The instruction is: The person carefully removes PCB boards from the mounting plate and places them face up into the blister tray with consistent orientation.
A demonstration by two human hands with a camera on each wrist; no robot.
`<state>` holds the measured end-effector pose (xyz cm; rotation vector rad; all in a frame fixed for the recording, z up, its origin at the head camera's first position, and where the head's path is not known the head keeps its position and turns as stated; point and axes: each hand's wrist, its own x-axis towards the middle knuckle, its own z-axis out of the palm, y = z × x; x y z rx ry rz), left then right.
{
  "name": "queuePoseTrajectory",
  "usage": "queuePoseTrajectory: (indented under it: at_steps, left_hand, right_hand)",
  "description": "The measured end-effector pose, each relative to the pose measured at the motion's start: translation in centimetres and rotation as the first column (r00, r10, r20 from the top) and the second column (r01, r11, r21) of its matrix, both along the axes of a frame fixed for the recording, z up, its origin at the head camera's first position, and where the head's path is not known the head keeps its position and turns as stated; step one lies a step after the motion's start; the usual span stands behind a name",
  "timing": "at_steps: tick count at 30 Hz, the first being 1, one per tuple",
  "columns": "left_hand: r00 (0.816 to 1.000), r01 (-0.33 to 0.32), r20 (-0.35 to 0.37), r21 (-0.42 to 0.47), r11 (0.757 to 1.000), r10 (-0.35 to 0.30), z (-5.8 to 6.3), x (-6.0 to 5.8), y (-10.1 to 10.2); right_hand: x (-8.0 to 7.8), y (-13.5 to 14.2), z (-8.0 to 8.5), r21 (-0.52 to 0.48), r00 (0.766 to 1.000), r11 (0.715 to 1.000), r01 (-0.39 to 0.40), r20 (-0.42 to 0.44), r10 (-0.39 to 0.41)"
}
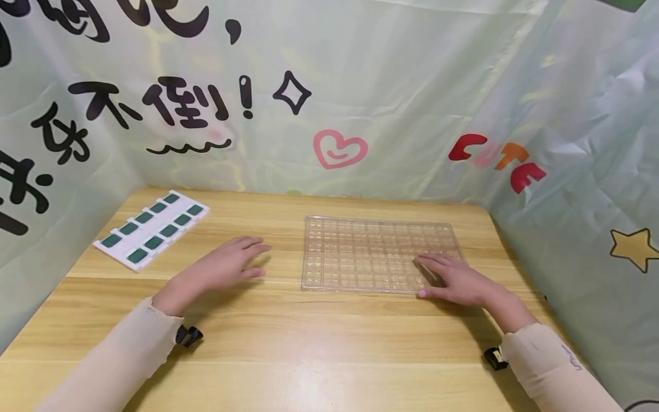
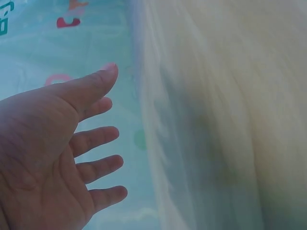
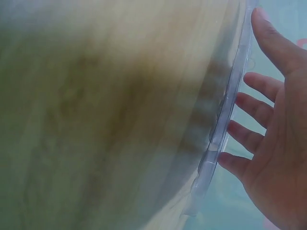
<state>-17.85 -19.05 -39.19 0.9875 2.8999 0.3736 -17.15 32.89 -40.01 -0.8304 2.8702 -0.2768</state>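
The clear gridded tray [image 1: 355,254] lies right of frame centre; the white, green-celled panel [image 1: 156,224], at frame left. Your right hand [image 1: 455,279], fingers extended, is over the tray's end; lopsided pressure could skid it. Your left hand [image 1: 224,266] spreads wide, empty.

Wooden table [image 1: 319,343] — clear gridded tray [image 1: 360,254], white-green panel [image 1: 152,230] atop.

Reads "不倒!" [image 1: 158,103] in black on the pale backdrop cloth [image 1: 412,86], running on above and at left in characters [image 1: 64,134] too cropped or skewed to read. Spells "CUTE" [image 1: 512,154] in red, pink and orange farther right on that cloth. Bears dark marks [image 1: 572,357] on the right sleeve [image 1: 546,357], illegibly small.
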Motion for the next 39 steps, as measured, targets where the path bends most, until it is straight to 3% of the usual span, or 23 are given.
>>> queuePoseTrajectory:
  at_steps: [9, 22, 32, 39]
  left_hand:
    - [0.996, -0.085, -0.023, 0.036, 0.996, 0.086, 0.1, 0.5, -3.5]
    - [0.979, -0.168, -0.111, 0.036, 0.985, 0.171, 0.4, 1.4, -8.2]
    - [0.941, -0.324, -0.095, 0.02, 0.946, 0.325, -0.1, 1.6, -11.9]
    - [0.92, -0.378, -0.111, 0.002, 0.926, 0.376, -0.9, 1.4, -14.7]
  right_hand:
    - [0.1, 0.2, -0.1, 0.003, 1.0, 1.0, 0.013, 0.02, -0.013]
    - [0.2, 0.1, 0.0, 0.009, 1.0, 1.0, 0.014, 0.028, -0.014]
    - [0.2, 0.2, 0.0, 0.006, 0.999, 1.0, 0.018, 0.029, -0.019]
    - [0.3, 0.2, 0.0, 0.012, 0.999, 1.0, 0.021, 0.032, -0.021]
